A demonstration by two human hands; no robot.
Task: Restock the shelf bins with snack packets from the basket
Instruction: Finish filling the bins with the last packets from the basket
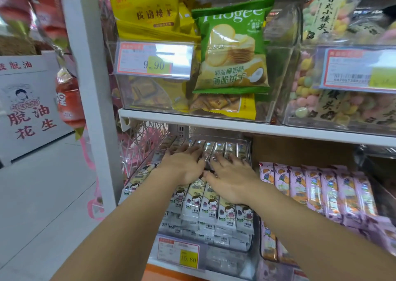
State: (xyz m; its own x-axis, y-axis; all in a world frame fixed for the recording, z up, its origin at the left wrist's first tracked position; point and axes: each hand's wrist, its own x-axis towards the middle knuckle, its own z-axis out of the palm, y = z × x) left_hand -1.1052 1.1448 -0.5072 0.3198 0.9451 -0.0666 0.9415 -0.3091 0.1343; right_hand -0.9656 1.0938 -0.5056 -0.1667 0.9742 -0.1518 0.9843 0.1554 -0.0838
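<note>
Under the shelf board (235, 125), the left hand (184, 165) and right hand (231, 180) lie flat side by side on the snack packets (211, 211) that fill the lower bin (249, 150) in 2 rows, one behind the other, with a price tag (179, 251) on the bin's front. Just right of it sits a neighbouring bin (262, 248) holding its own row of packets. On the board above stand 2 more bins, the upper left bin (150, 94) and the upper right bin (300, 118), each fronted by a tag, while left of everything rises the shelf post (92, 88), with a cardboard box (27, 103) beyond it on the floor.
</note>
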